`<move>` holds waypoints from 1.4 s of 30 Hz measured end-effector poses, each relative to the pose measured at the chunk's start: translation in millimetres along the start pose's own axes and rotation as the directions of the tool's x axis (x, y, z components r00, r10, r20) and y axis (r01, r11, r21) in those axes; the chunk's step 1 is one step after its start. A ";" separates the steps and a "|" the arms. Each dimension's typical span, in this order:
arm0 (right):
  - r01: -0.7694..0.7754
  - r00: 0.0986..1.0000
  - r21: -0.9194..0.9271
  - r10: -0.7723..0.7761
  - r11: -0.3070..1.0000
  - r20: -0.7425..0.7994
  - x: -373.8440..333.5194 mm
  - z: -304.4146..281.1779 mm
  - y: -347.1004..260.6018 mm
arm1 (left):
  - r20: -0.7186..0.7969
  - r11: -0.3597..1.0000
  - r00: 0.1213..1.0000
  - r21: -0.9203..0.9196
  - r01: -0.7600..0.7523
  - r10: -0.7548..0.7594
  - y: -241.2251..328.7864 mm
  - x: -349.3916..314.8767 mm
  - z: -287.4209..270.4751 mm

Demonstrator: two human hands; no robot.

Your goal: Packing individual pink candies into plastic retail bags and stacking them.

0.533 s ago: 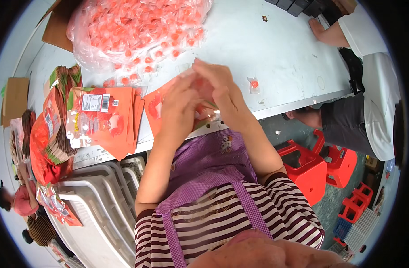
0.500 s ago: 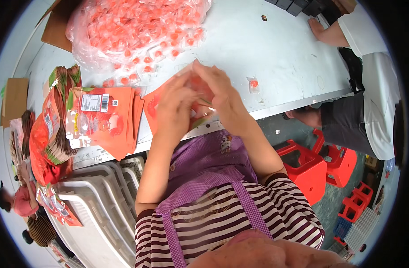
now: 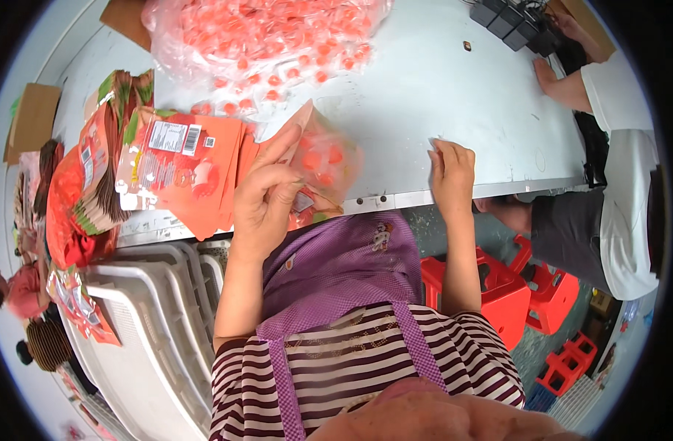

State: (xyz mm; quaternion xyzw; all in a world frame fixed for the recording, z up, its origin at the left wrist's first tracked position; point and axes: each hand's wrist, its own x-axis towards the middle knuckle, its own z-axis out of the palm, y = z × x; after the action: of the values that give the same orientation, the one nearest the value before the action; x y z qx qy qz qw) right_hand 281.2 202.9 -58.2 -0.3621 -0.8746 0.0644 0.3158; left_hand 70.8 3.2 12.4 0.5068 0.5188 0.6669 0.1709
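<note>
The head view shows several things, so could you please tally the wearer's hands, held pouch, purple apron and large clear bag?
Hands: 2 (left hand, right hand)
Held pouch: 1
Purple apron: 1
Large clear bag: 1
Total: 5

The wide fisheye head view looks steeply down from close above the hands (image 3: 261, 204) and table (image 3: 413, 92).

Both forearms (image 3: 242, 287) extend forward, well apart: left fingers (image 3: 277, 146) pinched, right fingers (image 3: 461, 156) loosely curled.
</note>
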 end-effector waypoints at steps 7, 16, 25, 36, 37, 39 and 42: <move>-0.320 0.947 0.604 0.257 0.730 0.190 16.0 -10.9 -51.1 | -0.038 0.998 0.997 0.017 0.065 -0.064 2.4 -7.5 -1.9; 0.104 0.979 0.325 -0.154 0.940 0.131 13.1 4.3 -47.5 | -0.099 0.999 0.995 0.050 0.005 0.000 -0.6 -5.5 -6.2; -0.248 0.968 0.630 0.171 0.736 0.181 11.0 -23.2 -80.4 | -0.064 0.993 0.997 0.107 0.045 -0.039 -1.0 -8.8 0.1; 0.510 0.697 0.541 -0.690 0.669 0.197 38.4 -52.5 -131.7 | -0.041 0.984 0.992 0.126 0.126 -0.122 16.0 -11.9 2.7; 0.483 0.639 0.531 -0.695 0.697 0.331 37.3 -52.3 -133.8 | -0.006 0.959 0.980 0.206 0.197 -0.200 22.8 -12.3 4.4; -0.052 0.619 0.826 -0.631 0.561 0.467 23.9 -34.8 -136.3 | 0.120 0.945 0.989 0.325 0.047 -0.091 34.3 -10.7 13.9; 0.281 0.580 0.758 -0.734 0.588 0.353 15.7 -35.5 -132.3 | 0.180 0.940 0.969 0.324 0.105 -0.170 29.6 -29.9 -1.1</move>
State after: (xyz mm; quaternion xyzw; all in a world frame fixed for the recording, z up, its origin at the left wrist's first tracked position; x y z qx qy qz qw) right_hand 215.6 112.9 23.0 0.0982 -0.9178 0.3702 0.1041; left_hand 91.4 -31.8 23.2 0.5558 0.6313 0.5072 0.1878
